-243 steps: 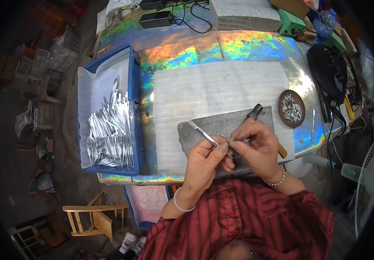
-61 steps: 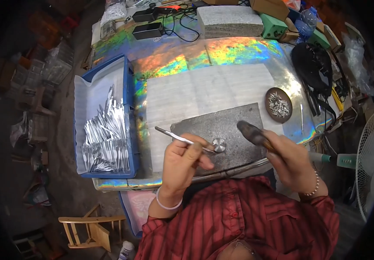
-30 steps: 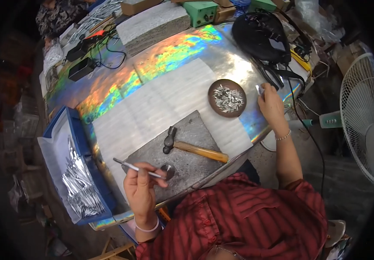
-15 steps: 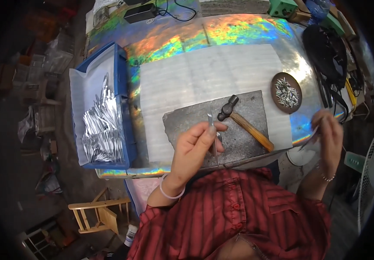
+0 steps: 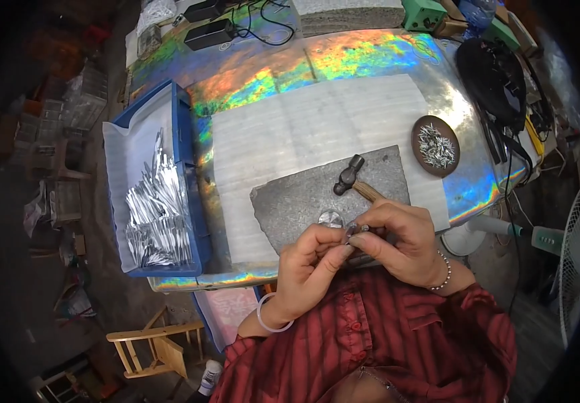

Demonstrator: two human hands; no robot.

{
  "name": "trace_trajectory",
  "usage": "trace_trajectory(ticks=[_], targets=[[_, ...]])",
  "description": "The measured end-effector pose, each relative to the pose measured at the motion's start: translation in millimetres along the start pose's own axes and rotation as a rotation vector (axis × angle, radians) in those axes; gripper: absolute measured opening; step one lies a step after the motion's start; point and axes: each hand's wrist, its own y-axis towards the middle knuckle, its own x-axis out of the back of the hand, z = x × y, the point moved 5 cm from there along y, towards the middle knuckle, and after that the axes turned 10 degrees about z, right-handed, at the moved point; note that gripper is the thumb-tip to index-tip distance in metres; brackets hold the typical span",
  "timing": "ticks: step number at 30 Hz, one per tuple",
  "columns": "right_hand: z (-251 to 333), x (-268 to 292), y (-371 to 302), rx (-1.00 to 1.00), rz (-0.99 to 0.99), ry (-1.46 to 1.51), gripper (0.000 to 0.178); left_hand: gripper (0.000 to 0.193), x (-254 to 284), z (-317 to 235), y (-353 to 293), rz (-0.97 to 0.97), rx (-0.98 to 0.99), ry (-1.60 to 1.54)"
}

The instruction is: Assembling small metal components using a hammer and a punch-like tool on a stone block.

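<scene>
My left hand (image 5: 310, 269) and my right hand (image 5: 401, 242) meet over the near edge of a grey stone slab (image 5: 297, 198). Both have thumb and fingers pinched together around a small, slim metal piece (image 5: 352, 233), mostly hidden by the fingertips. A round, shiny silver disc (image 5: 331, 218) shows just beyond my left fingers. On the slab lies a hammer (image 5: 347, 177), its wooden handle partly covered by my right hand. To the left, a blue bin (image 5: 199, 221) lined with white sheet holds many slim silvery metal strips (image 5: 159, 208).
A brown oval dish (image 5: 426, 161) of small metal slivers stands right of the slab. White foam sheet (image 5: 290, 121) lies beneath the slab on the iridescent tabletop (image 5: 236, 94). A black bag (image 5: 491, 74) sits at the far right; a wooden stool (image 5: 152, 336) is at lower left.
My right hand has come in from the far right to meet my left hand. My left hand has moved slightly down and right, and its metal piece is now mostly hidden.
</scene>
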Motion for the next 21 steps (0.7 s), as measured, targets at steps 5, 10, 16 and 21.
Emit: trace_trajectory(ticks=[5,10,16,21], targets=[[1.8,-0.6,1.3,0.034,-0.051,-0.005,0.017,0.012,1.0,0.3,1.0,0.041,0.006,0.035],[1.2,0.5,1.0,0.081,-0.049,0.026,0.013,0.013,0.7,-1.8,3.0,0.074,-0.007,0.000],[4.2,1.3,-0.7,0.103,-0.059,0.042,0.012,0.013,-1.6,-3.4,0.7,0.052,-0.052,0.059],[0.4,1.1,-5.7,0.039,-0.007,0.007,0.010,0.012,-4.7,-1.9,-0.2,0.081,0.010,0.174]])
